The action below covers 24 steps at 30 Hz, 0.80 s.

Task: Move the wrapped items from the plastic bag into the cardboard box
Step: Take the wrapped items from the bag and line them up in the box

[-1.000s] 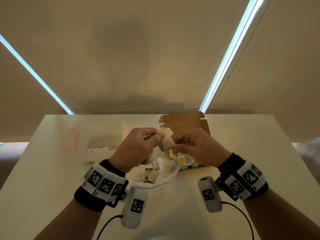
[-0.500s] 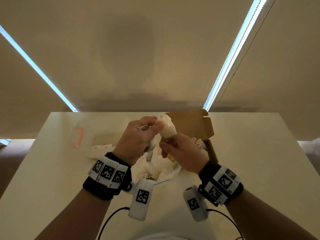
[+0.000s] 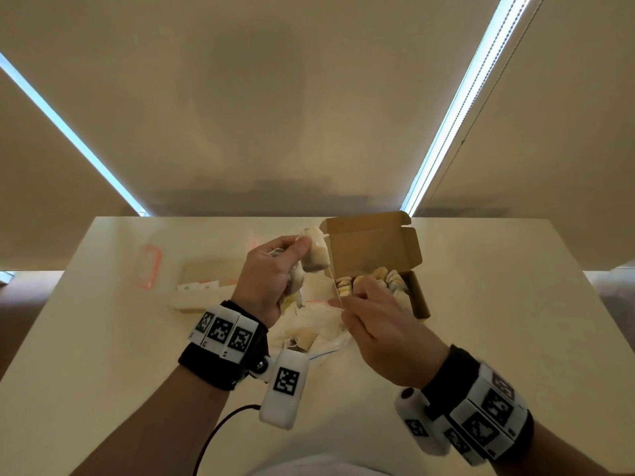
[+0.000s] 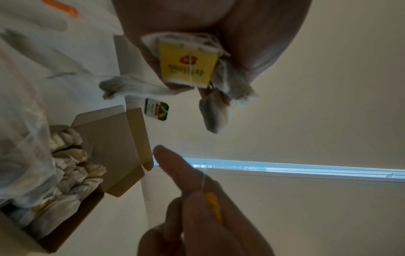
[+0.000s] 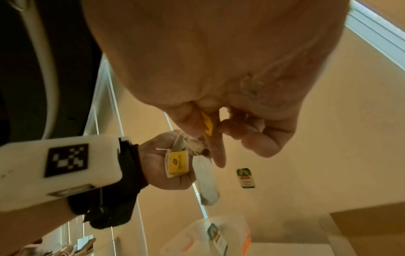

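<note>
On the worktop (image 3: 103, 338), the left hand (image 3: 268, 280) grips a bunch of tea bags (image 3: 314, 254) raised above the plastic bag (image 3: 316, 329). A thin string (image 3: 335, 286) runs to the right hand (image 3: 385, 334), which pinches its yellow tag (image 5: 207, 125). Behind stands the open cardboard box (image 3: 374, 249), already holding tea bags.
</note>
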Motion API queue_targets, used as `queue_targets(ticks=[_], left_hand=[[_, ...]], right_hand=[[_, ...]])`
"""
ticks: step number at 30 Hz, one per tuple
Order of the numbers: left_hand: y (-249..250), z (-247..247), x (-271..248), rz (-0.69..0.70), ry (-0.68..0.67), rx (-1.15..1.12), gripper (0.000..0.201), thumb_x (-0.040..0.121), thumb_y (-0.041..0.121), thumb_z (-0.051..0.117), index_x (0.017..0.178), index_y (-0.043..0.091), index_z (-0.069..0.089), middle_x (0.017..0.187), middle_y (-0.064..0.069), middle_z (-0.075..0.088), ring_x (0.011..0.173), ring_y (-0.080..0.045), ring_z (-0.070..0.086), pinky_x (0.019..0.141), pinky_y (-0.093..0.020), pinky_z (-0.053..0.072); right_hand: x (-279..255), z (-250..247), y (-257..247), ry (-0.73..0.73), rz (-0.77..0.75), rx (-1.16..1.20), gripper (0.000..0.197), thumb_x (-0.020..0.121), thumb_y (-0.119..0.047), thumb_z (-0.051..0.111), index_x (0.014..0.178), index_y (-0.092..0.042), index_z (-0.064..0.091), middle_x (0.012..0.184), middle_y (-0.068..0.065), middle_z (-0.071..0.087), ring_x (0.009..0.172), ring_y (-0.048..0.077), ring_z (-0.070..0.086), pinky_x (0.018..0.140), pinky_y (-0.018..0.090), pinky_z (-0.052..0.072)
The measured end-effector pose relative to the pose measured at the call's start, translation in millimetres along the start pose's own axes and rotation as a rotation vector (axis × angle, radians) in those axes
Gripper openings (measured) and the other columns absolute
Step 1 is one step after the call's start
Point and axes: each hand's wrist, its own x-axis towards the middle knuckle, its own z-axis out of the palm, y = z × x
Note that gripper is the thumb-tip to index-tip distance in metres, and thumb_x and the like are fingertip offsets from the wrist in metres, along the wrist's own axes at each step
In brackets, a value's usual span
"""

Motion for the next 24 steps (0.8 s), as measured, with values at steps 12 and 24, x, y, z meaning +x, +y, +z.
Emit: queue_targets(ticks=[12, 24], left_hand=[[-32.3, 10.4, -8.7, -0.015, 0.012, 0.019, 0.009, 0.091, 0.012, 0.067, 0.090, 0.004, 0.069, 0.059, -0.012, 0.051, 0.058, -0.027, 0.044, 0.062, -0.035, 0.041], [-45.4, -0.3, -26.3, 0.291, -0.413, 0.561, 0.012, 0.088, 0.025, 0.073, 0.097, 0.019, 0.077, 0.075, 0.002, 0.074, 0.061, -0.014, 0.067, 0.062, -0.038, 0.058]], right_hand=[[4.3, -16.2, -2.2, -0.214, 0.114, -0.079, 0.034, 0.106, -0.028, 0.034, 0.110, -0.019, 0.067, 0.098, -0.001, 0.055, 0.091, 0.016, 0.049, 0.088, 0.038, 0.046], [26.1, -28.2, 10.7, -0.506, 0.233, -0.051, 0.024, 0.103, -0.019, 0.048, 0.089, -0.018, 0.066, 0.074, -0.014, 0.059, 0.055, -0.003, 0.053, 0.054, 0.008, 0.042]])
